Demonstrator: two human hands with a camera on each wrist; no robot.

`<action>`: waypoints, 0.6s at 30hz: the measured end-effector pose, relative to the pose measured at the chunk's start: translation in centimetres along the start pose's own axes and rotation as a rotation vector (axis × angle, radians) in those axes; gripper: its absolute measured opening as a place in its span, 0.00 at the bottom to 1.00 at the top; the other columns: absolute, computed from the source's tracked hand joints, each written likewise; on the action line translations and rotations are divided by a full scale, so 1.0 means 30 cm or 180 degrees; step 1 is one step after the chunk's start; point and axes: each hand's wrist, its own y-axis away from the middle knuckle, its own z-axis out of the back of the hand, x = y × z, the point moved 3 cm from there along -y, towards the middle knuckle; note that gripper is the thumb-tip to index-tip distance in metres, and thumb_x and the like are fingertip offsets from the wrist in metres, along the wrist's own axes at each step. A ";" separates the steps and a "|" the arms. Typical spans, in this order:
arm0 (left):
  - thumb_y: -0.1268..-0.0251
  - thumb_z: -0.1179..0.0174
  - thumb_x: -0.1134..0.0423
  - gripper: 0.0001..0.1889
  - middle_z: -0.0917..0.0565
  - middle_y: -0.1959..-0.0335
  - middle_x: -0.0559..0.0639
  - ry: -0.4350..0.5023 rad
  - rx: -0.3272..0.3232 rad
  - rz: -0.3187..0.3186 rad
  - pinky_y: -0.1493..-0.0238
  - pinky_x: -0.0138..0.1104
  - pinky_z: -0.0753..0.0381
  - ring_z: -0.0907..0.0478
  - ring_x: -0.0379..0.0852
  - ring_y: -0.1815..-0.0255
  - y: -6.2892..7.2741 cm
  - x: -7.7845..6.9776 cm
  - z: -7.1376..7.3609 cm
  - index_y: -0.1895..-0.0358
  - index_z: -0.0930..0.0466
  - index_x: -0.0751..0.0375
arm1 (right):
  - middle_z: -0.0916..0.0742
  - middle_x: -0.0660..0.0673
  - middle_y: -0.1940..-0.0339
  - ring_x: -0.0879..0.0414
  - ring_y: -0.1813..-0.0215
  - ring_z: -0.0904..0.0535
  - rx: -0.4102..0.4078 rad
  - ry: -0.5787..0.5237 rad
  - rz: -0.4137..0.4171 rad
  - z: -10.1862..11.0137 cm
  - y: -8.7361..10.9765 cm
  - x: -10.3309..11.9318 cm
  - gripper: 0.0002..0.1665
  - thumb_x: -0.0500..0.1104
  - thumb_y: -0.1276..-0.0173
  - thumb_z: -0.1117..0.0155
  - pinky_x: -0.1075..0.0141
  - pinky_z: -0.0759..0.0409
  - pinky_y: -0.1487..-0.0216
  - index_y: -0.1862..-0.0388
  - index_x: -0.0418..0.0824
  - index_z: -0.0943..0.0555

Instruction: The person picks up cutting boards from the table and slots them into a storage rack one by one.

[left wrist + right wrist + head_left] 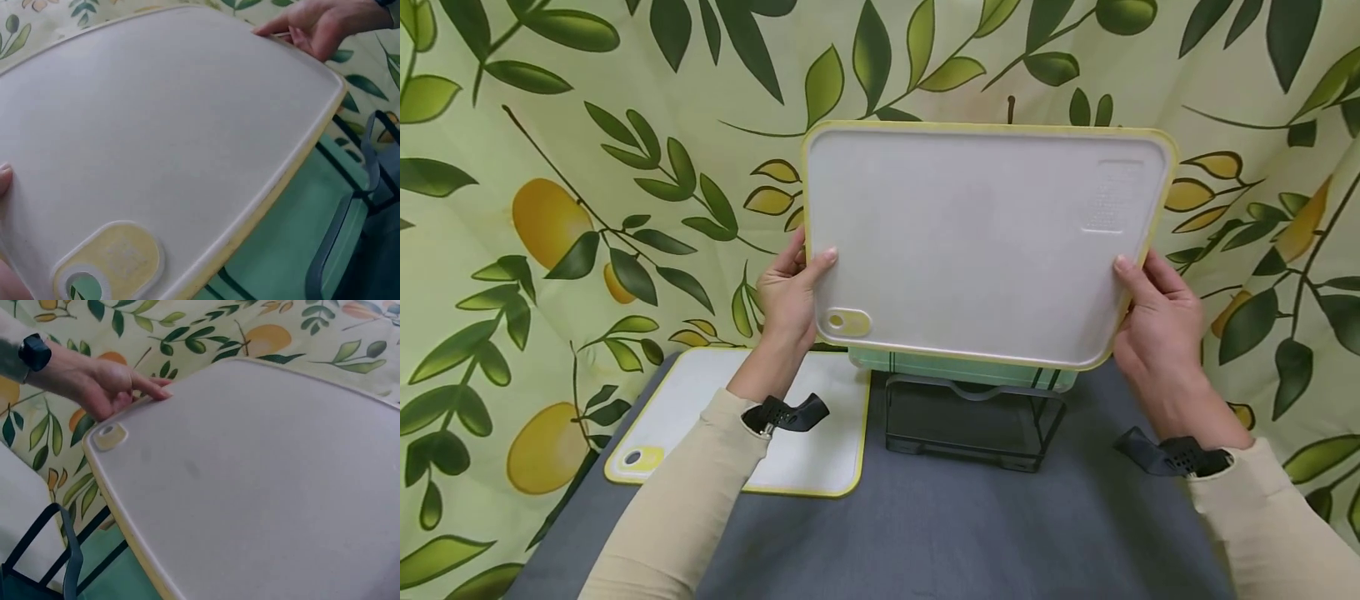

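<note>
Both hands hold up a white cutting board (970,242) with a yellow rim, broad face toward me. My left hand (790,292) grips its left edge, thumb on the front face, above the yellow corner patch with a hole. At the right edge my right hand (1161,333) pinches it the same way, fingers behind. Below and behind the raised board stands a dark metal rack (973,421), with a green board (880,360) in its back part. A second white board with yellow trim (808,433) lies flat on the table at the left, partly under my left forearm.
A dark grey cloth covers the table (940,525). Right behind it hangs a curtain (647,167) printed with leaves and yellow fruit. The rack's raised front bar (331,244) stands close below the held board's lower edge.
</note>
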 end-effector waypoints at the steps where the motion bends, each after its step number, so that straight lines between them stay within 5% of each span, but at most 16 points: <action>1: 0.42 0.29 0.74 0.29 0.17 0.72 0.40 -0.0039 -0.0004 0.0010 0.60 0.30 0.14 0.18 0.35 0.66 -0.005 -0.001 -0.003 0.36 0.19 0.51 | 0.10 0.47 0.52 0.57 0.50 0.16 -0.0002 -0.0002 -0.0014 -0.002 -0.003 0.001 0.25 0.28 0.41 0.27 0.69 0.17 0.55 0.42 0.36 0.15; 18: 0.43 0.27 0.71 0.29 0.18 0.71 0.41 -0.0242 -0.0065 -0.0104 0.60 0.30 0.14 0.18 0.37 0.65 -0.055 -0.003 -0.058 0.37 0.18 0.51 | 0.11 0.47 0.52 0.57 0.51 0.15 -0.0023 -0.0143 -0.0017 -0.023 -0.088 0.010 0.24 0.27 0.41 0.27 0.69 0.17 0.56 0.44 0.37 0.14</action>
